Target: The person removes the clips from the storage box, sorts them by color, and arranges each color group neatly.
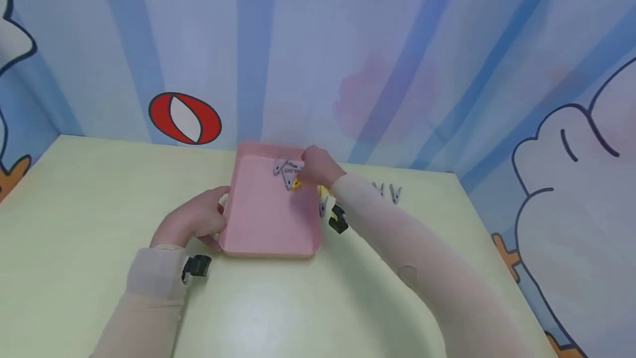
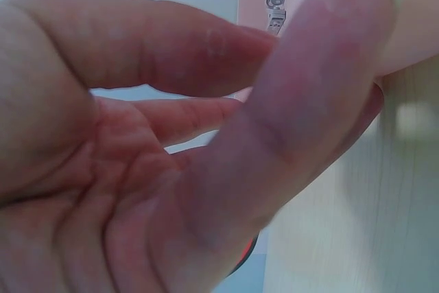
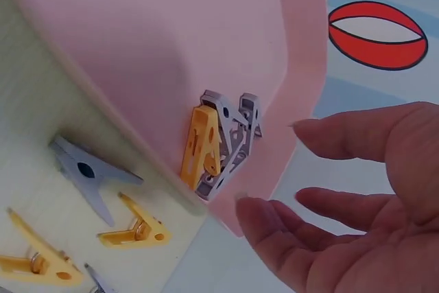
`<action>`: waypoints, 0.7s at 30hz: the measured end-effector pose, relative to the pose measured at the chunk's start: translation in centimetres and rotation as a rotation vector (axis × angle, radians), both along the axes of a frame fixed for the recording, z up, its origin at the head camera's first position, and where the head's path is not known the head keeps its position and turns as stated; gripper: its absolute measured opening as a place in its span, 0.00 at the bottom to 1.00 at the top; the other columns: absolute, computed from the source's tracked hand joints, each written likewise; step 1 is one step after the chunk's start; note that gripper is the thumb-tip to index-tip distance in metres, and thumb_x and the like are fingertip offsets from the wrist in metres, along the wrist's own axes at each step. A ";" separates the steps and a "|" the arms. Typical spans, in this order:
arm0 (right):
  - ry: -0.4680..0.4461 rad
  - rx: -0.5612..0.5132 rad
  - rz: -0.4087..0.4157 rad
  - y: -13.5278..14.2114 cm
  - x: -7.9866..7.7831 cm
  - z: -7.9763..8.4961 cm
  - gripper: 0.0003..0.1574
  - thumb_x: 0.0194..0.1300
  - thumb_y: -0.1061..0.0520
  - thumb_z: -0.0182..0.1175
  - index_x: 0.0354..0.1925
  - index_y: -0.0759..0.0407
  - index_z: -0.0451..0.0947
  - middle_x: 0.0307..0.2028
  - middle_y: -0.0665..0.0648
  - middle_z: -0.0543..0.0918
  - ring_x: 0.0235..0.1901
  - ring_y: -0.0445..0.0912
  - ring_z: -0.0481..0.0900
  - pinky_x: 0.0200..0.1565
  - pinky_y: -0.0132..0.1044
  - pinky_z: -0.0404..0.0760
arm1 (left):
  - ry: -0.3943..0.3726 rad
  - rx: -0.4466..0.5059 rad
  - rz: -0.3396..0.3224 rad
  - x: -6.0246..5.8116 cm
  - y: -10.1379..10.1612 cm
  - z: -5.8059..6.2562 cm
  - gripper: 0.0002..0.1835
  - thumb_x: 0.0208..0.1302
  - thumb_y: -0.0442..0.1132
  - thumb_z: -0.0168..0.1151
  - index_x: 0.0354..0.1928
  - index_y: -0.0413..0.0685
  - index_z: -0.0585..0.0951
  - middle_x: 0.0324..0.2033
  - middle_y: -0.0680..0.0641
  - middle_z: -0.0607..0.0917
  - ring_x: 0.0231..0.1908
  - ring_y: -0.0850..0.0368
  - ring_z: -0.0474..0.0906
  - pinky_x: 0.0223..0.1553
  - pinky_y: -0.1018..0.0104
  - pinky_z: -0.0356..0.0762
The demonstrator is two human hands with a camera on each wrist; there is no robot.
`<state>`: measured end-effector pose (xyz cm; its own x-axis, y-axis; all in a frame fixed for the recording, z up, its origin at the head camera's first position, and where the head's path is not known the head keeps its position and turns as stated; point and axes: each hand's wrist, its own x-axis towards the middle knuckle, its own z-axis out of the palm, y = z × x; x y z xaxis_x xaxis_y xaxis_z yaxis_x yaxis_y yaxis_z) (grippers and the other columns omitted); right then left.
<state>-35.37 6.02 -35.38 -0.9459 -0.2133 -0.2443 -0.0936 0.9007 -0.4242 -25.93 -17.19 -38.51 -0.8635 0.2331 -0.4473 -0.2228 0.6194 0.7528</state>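
Observation:
My left hand (image 1: 195,217) holds the left side of a pink tray (image 1: 265,220), with fingers at its rim; in the left wrist view the thumb overlaps the tray wall. Over the tray's far right corner is my right hand (image 1: 319,167). In the right wrist view its thumb and fingertips are spread apart with nothing between them. Just beyond those fingertips, a yellow clothespin (image 3: 200,143) and several grey clothespins (image 3: 221,178) lie together in the tray's corner.
Outside the tray's right side, a grey clothespin (image 3: 88,173) and yellow clothespins (image 3: 137,230) lie on the pale table (image 1: 124,181). Two more grey clothespins (image 1: 395,193) lie farther right. A striped blue backdrop (image 1: 308,43) rises behind the table.

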 end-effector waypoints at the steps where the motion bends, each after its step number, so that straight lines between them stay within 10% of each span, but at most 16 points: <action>1: -0.011 0.014 -0.002 -0.3 -0.1 -0.2 0.05 0.59 0.67 0.61 0.35 0.66 0.73 0.35 0.57 0.75 0.33 0.46 0.73 0.37 0.35 0.75 | 0.000 0.001 0.001 0.0 0.0 0.0 0.48 0.54 0.21 0.58 0.77 0.42 0.50 0.50 0.32 0.71 0.34 0.43 0.78 0.29 0.58 0.84; 4: -0.031 0.029 -0.008 -1.1 -0.5 -1.0 0.17 0.58 0.69 0.61 0.24 0.57 0.62 0.26 0.53 0.61 0.25 0.44 0.57 0.27 0.35 0.62 | -0.002 0.001 0.004 0.0 -0.1 -0.2 0.48 0.54 0.20 0.58 0.77 0.43 0.50 0.49 0.33 0.71 0.35 0.43 0.78 0.29 0.57 0.84; 7: -0.016 -0.008 -0.032 -1.8 -0.7 -1.7 0.07 0.56 0.71 0.62 0.32 0.64 0.75 0.31 0.54 0.69 0.26 0.45 0.62 0.25 0.34 0.65 | 0.001 0.001 0.011 -0.1 -0.1 -0.2 0.48 0.54 0.20 0.57 0.77 0.43 0.51 0.48 0.33 0.72 0.36 0.43 0.78 0.29 0.57 0.84; 11: 0.014 0.010 -0.052 -2.7 -1.0 -2.6 0.23 0.53 0.71 0.62 0.50 0.69 0.77 0.39 0.57 0.75 0.31 0.47 0.66 0.26 0.33 0.67 | 0.010 0.006 0.010 0.0 -0.1 -0.4 0.48 0.53 0.20 0.57 0.77 0.43 0.51 0.48 0.33 0.72 0.36 0.43 0.78 0.29 0.57 0.84; 21: 0.098 0.112 -0.019 -3.2 -1.8 -4.3 0.20 0.54 0.71 0.59 0.48 0.69 0.76 0.51 0.59 0.78 0.41 0.48 0.70 0.35 0.32 0.71 | 0.041 0.017 -0.019 0.1 -0.2 -0.3 0.46 0.54 0.20 0.55 0.76 0.41 0.52 0.46 0.34 0.74 0.36 0.44 0.78 0.29 0.56 0.84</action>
<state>-37.17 2.79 -39.70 -0.9699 -0.1721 -0.1723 -0.1123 0.9440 -0.3104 -25.81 -17.39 -38.86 -0.8765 0.2569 -0.4072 -0.1797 0.6100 0.7717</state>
